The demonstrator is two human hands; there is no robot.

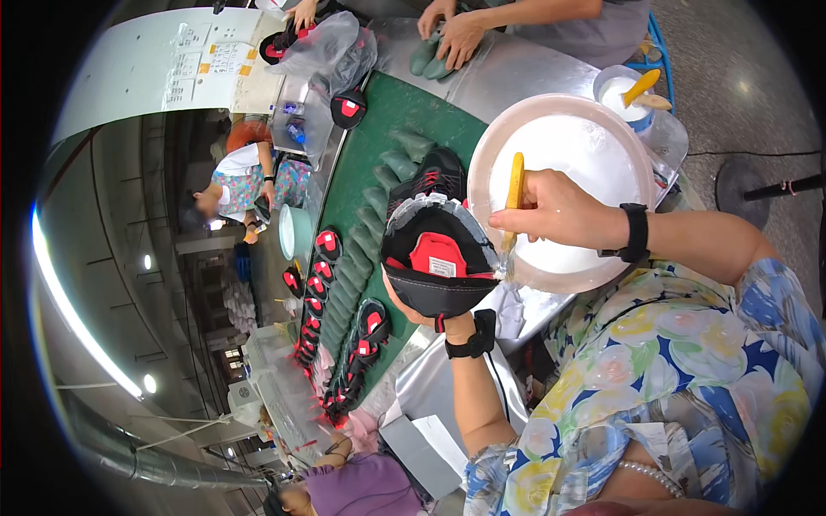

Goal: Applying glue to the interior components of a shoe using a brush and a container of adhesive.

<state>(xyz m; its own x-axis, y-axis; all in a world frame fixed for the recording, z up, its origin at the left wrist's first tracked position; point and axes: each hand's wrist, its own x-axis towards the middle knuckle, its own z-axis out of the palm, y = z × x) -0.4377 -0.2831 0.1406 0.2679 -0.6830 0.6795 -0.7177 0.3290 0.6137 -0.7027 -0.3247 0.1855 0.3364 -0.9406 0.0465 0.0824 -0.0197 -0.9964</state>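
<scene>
My left hand [411, 311], largely hidden behind it, grips a black shoe upper [437, 294] with red inside and a pale, whitish rim. In my right hand [564, 206] is a brush [514, 193] with a yellow handle, pinched between thumb and fingers. Its white-coated bristles touch the right edge of the upper. Beneath and beside the right hand stands a wide pale basin [483, 142] holding white liquid. Just beyond the held upper, another black piece with red laces [440, 172] lies on the green belt [396, 103].
Grey-green shoe-shaped pieces [348, 271] line the belt, beside several black-and-red uppers [366, 340]. A small tub [613, 90] with a yellow-handled brush [641, 86] stands past the basin. Opposite, a co-worker's hands [456, 39] hold grey-green pieces [428, 62]. Other people work farther off.
</scene>
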